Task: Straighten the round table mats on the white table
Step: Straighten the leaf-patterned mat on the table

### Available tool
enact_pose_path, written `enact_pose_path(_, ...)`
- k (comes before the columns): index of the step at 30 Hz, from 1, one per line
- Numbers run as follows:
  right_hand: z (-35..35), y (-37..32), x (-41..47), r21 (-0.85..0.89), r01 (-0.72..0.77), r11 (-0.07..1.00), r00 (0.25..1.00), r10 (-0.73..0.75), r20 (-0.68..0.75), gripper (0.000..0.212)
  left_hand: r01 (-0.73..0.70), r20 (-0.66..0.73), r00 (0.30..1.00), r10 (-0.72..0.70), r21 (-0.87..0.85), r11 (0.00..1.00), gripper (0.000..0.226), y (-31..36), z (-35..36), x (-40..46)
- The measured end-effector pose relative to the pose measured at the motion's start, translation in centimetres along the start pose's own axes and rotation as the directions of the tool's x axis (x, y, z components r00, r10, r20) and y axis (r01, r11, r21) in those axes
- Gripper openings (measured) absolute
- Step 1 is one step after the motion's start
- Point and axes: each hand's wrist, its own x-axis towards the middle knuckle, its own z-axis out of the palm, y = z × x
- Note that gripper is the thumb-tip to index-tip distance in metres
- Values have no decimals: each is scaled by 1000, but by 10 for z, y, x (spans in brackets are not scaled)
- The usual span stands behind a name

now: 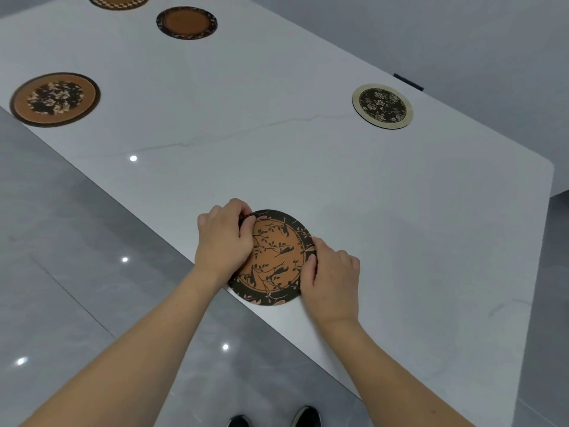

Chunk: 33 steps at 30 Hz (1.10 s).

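Nearest the viewer, at the near edge of the white table (400,226), lies the bird-and-branch mat (274,260), its near rim reaching that edge, perhaps a little past it; the left hand (223,238) pinches its far-left rim, fingers curled over the border, while the right hand (331,277) clasps the right rim, thumb on top; both hands are thus closed on the one mat. The step in hand appears to be seating and turning this mat; it is judged best done by sliding it flat rather than lifting, drawing it inward from the edge, and rotating with both hands moving oppositely until the branches read upright. Farther off lie the cream-rimmed floral mat (382,106) at right and the orange floral mat (55,99) at left; beyond them, the plain brown mat (187,23) and the chequered mat (118,1), partly cut off by the frame.
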Motion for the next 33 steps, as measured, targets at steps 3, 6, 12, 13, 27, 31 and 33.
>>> enact_pose_path(3, 0, -1, 0, 4, -6, 1000, 1000, 6, 3, 40, -4, -6, 1000, 4, 57, 998, 5, 2, 2, -1)
enact_pose_path(6, -1, 0, 0, -7, -6, 1000, 1000, 6, 23, 38, -10, -17, 1000, 13, 127, 992, 6, 3, 3, -2)
enact_pose_path(12, -2, -1, 1, -9, -8, 1000, 999, 9, 38, 38, -9, 3, 1000, 9, 106, 994, 8, 3, 3, -1)
enact_pose_path(13, -3, -1, 1, -13, -10, 1000, 999, 11, 40, 38, -7, 3, 1000, 7, 105, 994, 9, 3, 3, 0)
enact_pose_path(27, -5, -2, 2, -21, -7, 1000, 996, 9, 86, 37, 19, 44, 999, -23, 92, 996, 8, 1, 1, 0)
enact_pose_path(31, -6, -2, 2, -22, -15, 1000, 995, 17, 99, 37, 26, 40, 999, -30, 96, 995, 8, 4, 0, -1)
enact_pose_path(33, -5, -2, 3, -15, -13, 1000, 994, 15, 107, 37, 29, 42, 999, -33, 98, 995, 8, 5, 0, -1)
